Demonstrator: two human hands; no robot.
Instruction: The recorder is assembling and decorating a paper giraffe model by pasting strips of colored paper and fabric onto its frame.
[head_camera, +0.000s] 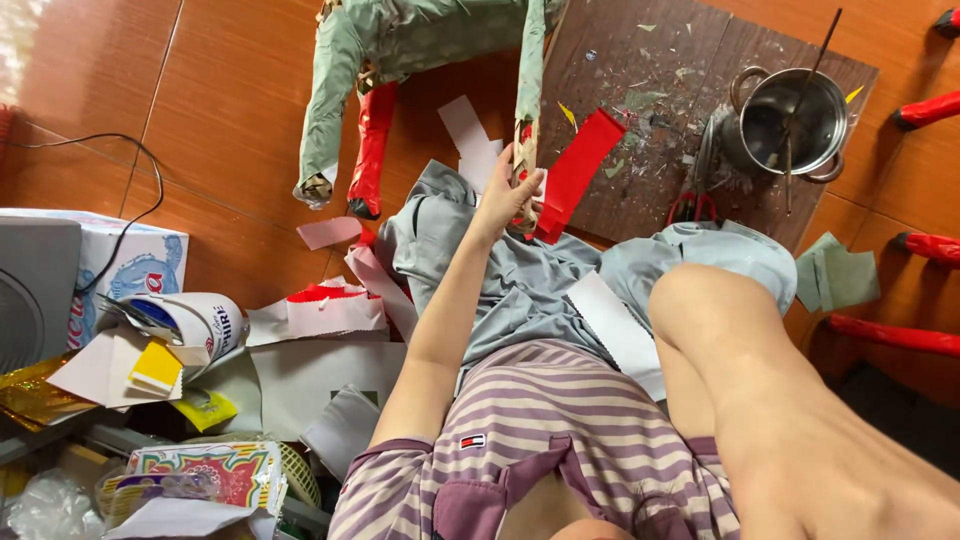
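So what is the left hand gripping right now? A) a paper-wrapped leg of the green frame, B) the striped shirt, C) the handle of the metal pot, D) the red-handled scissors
A: the left hand is closed around a leg of the green paper-covered frame, with a red paper strip beside it; the metal pot and scissors lie untouched on the wooden board.

Paper scraps (330, 232) on tiled floor (230, 110)

The right hand is not seen; the green paper frame (390, 45) runs off the top edge (left hand's (505, 195) palm hidden).
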